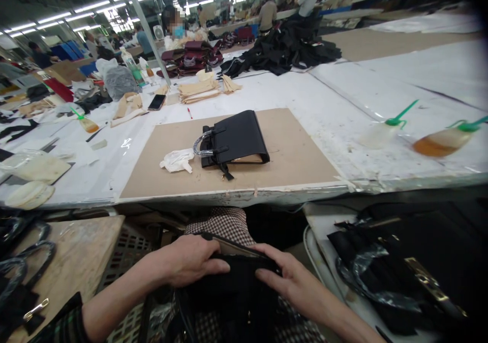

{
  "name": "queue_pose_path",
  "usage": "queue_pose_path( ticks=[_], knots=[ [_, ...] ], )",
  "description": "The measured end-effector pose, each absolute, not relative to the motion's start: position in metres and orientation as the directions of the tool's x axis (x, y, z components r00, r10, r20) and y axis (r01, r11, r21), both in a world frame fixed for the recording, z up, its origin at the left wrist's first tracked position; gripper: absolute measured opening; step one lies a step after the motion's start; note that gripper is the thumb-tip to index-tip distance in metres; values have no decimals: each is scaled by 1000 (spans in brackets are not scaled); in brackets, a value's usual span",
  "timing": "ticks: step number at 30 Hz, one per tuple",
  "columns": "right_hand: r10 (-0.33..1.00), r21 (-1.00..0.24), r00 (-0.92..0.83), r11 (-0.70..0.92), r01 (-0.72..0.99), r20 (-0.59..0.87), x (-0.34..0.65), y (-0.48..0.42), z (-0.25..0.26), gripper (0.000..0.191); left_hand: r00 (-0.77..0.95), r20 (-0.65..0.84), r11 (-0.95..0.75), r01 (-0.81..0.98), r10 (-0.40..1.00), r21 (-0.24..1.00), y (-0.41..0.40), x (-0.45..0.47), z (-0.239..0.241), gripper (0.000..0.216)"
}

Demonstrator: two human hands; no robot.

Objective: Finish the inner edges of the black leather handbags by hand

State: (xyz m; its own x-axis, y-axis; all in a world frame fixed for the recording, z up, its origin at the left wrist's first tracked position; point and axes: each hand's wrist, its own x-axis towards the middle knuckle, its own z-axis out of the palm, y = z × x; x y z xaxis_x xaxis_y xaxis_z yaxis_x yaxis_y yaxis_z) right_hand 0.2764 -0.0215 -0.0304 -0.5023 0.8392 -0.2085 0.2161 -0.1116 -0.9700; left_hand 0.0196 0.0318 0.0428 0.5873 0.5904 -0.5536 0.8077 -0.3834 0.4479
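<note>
A black handbag [232, 294] rests on my lap, over a checked cloth, with its tan inside showing at the mouth. My left hand [190, 261] grips the left part of its top edge, thumb on the near side. On the right part of the same edge, my right hand [280, 274] pinches the rim between thumb and fingers. Ahead of me, another black handbag [240, 137] lies on its side on a brown board [301, 150], its plastic-wrapped handle pointing left. A crumpled white cloth or paper [178, 160] lies beside that handle.
Right on the table stand two squeeze bottles, one with amber liquid [442, 144]. More black bags [412, 261] are piled at my right; others with wrapped handles [30, 256] lie at my left. Farther back are tan pieces [200, 89], a phone [156, 102] and a black heap [284, 48].
</note>
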Motion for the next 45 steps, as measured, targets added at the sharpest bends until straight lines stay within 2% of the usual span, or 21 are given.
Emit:
queue_pose_path(
  ticks=[5,8,15,20,24,30,33,35,38,41,45],
  knots=[
    [828,-972,-509,-204,113,-233,276,-21,-31,36,470,-461,-203,832,753,517,29,15,38,26],
    [827,-965,-502,-253,69,-252,274,-20,-35,35,453,-425,-156,807,784,570,27,13,30,17],
    [852,-959,-438,-259,119,-285,270,-21,-40,34,469,-395,-194,802,790,565,29,14,22,12],
    [883,-960,-389,-200,194,-263,268,-24,-43,32,444,-355,-177,794,822,582,30,14,19,8],
    [919,-947,-329,-119,299,-220,266,-27,-48,33,505,-324,-243,766,800,594,30,11,18,7],
    [934,-936,-295,-96,338,-202,265,-30,-50,36,527,-170,-386,773,833,504,27,14,21,12],
    [934,-936,-296,-96,338,-203,265,-30,-48,35,524,-91,-405,747,847,528,27,16,20,13],
    [934,-939,-293,-102,329,-204,265,-31,-48,35,497,-94,-345,714,863,609,28,16,17,15],
    [935,-941,-285,-116,318,-212,264,-31,-48,34,459,-182,-226,697,870,681,29,13,13,14],
    [938,-939,-272,-118,324,-213,264,-32,-49,35,426,-236,-176,728,874,662,29,11,13,10],
    [936,-936,-267,-137,325,-230,262,-33,-50,36,395,-231,-164,746,889,645,29,13,14,10]
  ],
)
